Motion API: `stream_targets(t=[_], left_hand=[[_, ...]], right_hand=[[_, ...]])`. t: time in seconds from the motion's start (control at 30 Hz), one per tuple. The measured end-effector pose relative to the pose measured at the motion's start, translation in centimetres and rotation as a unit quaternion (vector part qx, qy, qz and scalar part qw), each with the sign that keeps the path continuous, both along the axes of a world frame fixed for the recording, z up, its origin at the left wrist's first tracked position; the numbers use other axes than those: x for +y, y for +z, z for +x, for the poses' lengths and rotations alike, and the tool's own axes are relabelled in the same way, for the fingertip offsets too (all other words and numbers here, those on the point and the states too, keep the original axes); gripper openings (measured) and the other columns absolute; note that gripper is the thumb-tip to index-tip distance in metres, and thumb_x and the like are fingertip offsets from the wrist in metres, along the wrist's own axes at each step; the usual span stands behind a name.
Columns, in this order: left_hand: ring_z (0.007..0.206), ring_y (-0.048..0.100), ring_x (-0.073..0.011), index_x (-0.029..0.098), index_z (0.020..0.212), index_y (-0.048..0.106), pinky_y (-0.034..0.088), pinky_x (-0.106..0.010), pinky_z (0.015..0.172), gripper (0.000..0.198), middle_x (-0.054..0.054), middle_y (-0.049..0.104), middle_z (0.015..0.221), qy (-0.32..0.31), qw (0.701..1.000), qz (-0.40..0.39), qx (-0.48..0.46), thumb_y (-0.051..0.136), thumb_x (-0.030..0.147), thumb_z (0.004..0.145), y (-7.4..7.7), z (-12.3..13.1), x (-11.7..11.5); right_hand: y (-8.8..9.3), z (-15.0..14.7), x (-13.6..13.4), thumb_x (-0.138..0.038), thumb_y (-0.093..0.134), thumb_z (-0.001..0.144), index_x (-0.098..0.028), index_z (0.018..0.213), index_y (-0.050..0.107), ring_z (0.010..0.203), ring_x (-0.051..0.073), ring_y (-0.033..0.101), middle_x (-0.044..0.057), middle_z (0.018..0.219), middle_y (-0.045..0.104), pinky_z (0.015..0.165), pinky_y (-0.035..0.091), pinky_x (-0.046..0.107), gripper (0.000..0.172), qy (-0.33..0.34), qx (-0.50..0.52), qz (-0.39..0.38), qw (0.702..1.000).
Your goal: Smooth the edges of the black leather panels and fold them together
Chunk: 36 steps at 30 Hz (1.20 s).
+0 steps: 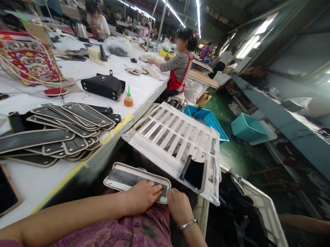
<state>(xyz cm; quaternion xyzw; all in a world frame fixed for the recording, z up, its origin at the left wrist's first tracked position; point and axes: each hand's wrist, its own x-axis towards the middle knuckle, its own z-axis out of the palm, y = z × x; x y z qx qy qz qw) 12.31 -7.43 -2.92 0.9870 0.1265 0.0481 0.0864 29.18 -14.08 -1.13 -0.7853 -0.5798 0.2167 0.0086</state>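
Note:
A long flat strip with a cream border and dark grey centre [129, 178] lies across my lap, below the table edge. My left hand [142, 197] rests on top of its right part with fingers pressed down flat. My right hand [179, 206], with a bracelet on the wrist, grips the strip's right end, fingers curled over the edge. A stack of similar dark strips with cream edges and metal studs [57, 133] is fanned out on the white table [28, 183] to my left.
A white slotted rack [178, 136] leans in front of me with a black piece [194, 173] on it. A black bag [103, 85] and an orange glue bottle [128, 99] stand on the table. Blue bins [206, 118] sit on the floor. A person in a red apron [178, 67] works further along.

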Motion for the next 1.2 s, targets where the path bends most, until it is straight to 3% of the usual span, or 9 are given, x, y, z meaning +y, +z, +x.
stream_targets(t=[0.1,0.2,0.27,0.4,0.6,0.8,0.97,1.07,1.2], left_hand=[[0.093,0.05,-0.0242,0.014,0.121,0.048,0.042,-0.035,0.077,0.047,-0.01,0.047,0.128,0.002,1.0,-0.024,0.004,0.051,0.032,0.078,0.0,0.0,0.0],[0.097,0.049,-0.0254,0.016,0.123,0.045,0.042,-0.035,0.08,0.057,-0.009,0.046,0.13,0.002,0.999,-0.037,0.015,0.057,0.041,0.074,0.2,-0.1,0.2],[0.099,0.049,-0.0256,0.016,0.123,0.045,0.042,-0.035,0.08,0.058,-0.008,0.046,0.13,0.01,0.999,-0.038,0.023,0.057,0.044,0.073,0.4,-0.1,0.3],[0.098,0.05,-0.0256,0.018,0.122,0.045,0.043,-0.035,0.079,0.06,-0.008,0.047,0.128,0.016,0.999,-0.037,0.03,0.058,0.048,0.073,0.9,0.0,0.3],[0.096,0.051,-0.0249,0.017,0.12,0.048,0.042,-0.034,0.078,0.06,-0.009,0.049,0.126,0.016,0.998,-0.047,0.029,0.06,0.05,0.071,1.2,0.0,0.4],[0.097,0.049,-0.0272,0.014,0.122,0.046,0.044,-0.037,0.076,0.063,-0.012,0.044,0.13,0.022,0.997,-0.072,0.035,0.061,0.046,0.071,0.8,0.6,0.5],[0.102,0.051,-0.0267,0.014,0.131,0.036,0.043,-0.037,0.084,0.077,-0.013,0.046,0.129,0.014,0.975,-0.222,0.003,0.06,0.054,0.07,2.7,-1.0,1.5],[0.096,0.056,-0.0167,0.021,0.137,0.022,0.046,-0.027,0.08,0.076,-0.008,0.048,0.128,0.107,0.938,-0.315,-0.095,0.058,0.046,0.076,4.0,-4.6,3.4],[0.11,0.049,-0.0184,0.018,0.128,0.04,0.038,-0.031,0.094,0.052,-0.008,0.05,0.126,0.234,0.937,-0.216,-0.145,0.054,0.027,0.079,4.1,-7.9,6.5]], right_hand=[[-0.7,1.4,-0.6,-0.039,0.014,0.091,-0.015,0.074,0.049,0.055,0.016,0.062,0.006,0.063,0.062,0.052,0.044,0.025,0.046,-0.104,0.236,-0.034,0.966],[-2.1,2.7,-1.0,-0.047,0.032,0.085,-0.016,0.077,0.046,0.045,0.013,0.058,0.001,0.057,0.059,0.043,0.04,0.021,0.034,-0.221,0.513,-0.055,0.827],[-3.0,3.2,-1.1,-0.049,0.048,0.078,-0.016,0.076,0.045,0.043,0.011,0.056,0.0,0.056,0.059,0.042,0.04,0.019,0.033,-0.223,0.579,-0.043,0.783],[-4.1,3.6,-1.1,-0.051,0.061,0.071,-0.015,0.072,0.045,0.042,0.01,0.055,0.001,0.054,0.061,0.04,0.04,0.017,0.039,-0.204,0.626,-0.041,0.752],[-4.2,4.0,-0.1,-0.051,0.065,0.066,-0.015,0.067,0.044,0.037,0.008,0.053,0.0,0.052,0.06,0.034,0.037,0.015,0.041,-0.213,0.575,-0.09,0.785],[-2.3,3.7,2.7,-0.036,0.053,0.08,-0.015,0.064,0.047,0.037,0.01,0.055,0.001,0.051,0.061,0.033,0.04,0.016,0.027,-0.174,0.41,-0.2,0.873],[-0.9,2.7,3.3,-0.028,0.048,0.084,-0.016,0.062,0.044,0.036,0.012,0.055,0.003,0.05,0.061,0.031,0.04,0.018,0.025,-0.147,0.364,-0.221,0.893],[-1.3,2.9,2.8,-0.035,0.043,0.086,-0.017,0.065,0.043,0.037,0.011,0.055,0.003,0.053,0.061,0.032,0.039,0.017,0.027,-0.134,0.335,-0.211,0.908],[-2.0,4.2,2.8,-0.046,0.05,0.079,-0.018,0.072,0.045,0.039,0.01,0.053,0.0,0.053,0.058,0.035,0.038,0.019,0.029,-0.049,0.305,-0.157,0.938]])
